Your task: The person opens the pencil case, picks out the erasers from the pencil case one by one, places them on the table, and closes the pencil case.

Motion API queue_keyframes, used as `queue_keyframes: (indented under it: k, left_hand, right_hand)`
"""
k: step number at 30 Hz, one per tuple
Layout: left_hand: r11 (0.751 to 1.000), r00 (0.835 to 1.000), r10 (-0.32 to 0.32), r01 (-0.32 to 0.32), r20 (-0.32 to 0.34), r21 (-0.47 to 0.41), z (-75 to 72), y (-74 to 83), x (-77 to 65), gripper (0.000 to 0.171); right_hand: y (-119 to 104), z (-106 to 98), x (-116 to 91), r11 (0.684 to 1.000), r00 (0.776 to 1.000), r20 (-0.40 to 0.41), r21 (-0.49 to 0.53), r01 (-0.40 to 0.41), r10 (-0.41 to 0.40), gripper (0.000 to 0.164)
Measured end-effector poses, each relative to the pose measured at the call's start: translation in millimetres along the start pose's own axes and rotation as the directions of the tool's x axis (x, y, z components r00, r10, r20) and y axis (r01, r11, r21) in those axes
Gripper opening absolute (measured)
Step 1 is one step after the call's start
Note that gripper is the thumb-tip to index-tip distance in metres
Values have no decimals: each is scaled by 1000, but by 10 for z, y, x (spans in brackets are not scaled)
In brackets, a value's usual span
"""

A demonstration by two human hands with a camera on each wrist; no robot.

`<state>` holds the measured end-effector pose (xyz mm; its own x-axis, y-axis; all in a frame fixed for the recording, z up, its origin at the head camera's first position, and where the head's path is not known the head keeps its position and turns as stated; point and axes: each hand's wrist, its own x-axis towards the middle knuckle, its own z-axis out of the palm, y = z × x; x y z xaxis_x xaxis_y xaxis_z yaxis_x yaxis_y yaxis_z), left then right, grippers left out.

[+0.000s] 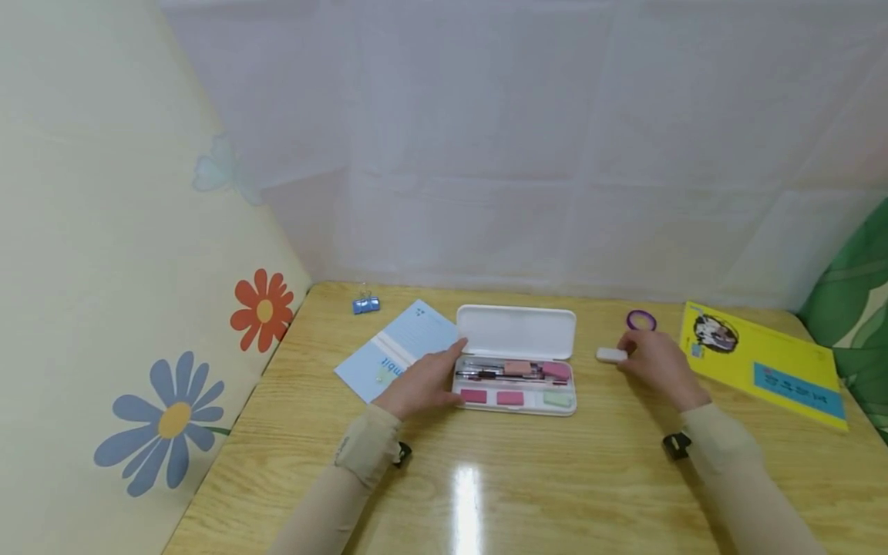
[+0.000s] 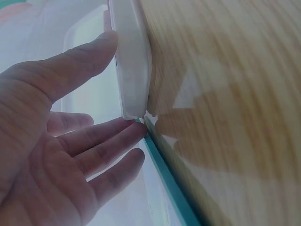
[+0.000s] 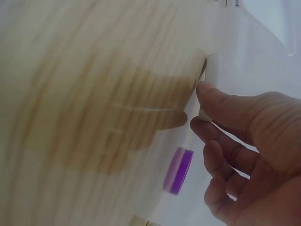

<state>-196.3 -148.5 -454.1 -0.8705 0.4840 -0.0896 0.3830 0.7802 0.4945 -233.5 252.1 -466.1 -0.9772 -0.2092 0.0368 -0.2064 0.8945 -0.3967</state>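
A white pencil case [image 1: 516, 412] lies with its lid raised in the middle of the table. Pens [image 1: 487, 375] and several pink, orange and green erasers sit in it. My left hand [image 1: 425, 383] rests at the case's left side with extended fingers; in the left wrist view, thumb and fingertips meet the case's end wall [image 2: 133, 61]. Over to the right, my right hand [image 1: 655, 362] pinches a small white eraser [image 1: 610, 354] between thumb and forefinger, at or just above the tabletop. The right wrist view shows that eraser [image 3: 212, 68] partly covered by the thumb.
A light blue notebook [image 1: 409, 339] lies left of the case, partly under my left hand. Behind it stands a blue binder clip [image 1: 366, 305]. A purple tape roll [image 1: 641, 321] is just beyond my right hand, and a yellow booklet [image 1: 735, 370] lies far right.
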Motion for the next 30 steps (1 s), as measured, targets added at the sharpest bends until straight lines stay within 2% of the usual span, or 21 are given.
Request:
queue_keyframes:
  k: [15,20,25,30]
  left_hand:
    - [1000,1000,-11,11,13,10,8,-6,-4,98]
    - [1000,1000,-14,14,17,5,14,-3,-7,98]
    - [1000,1000,-23,23,13,-4,8,3,-7,98]
    - [1000,1000,-25,25,10,-2,2,8,-3,97]
  right_hand:
    - [-40,15,47,1000,999,42,-8,-13,14,26]
    - [-94,-21,-1,1000,1000,11,0,0,0,25]
    - [-301,-47,-30,997,997,-8,39,72,-72,16]
    - [-584,33,-6,983,984,-4,47,177,-177,17]
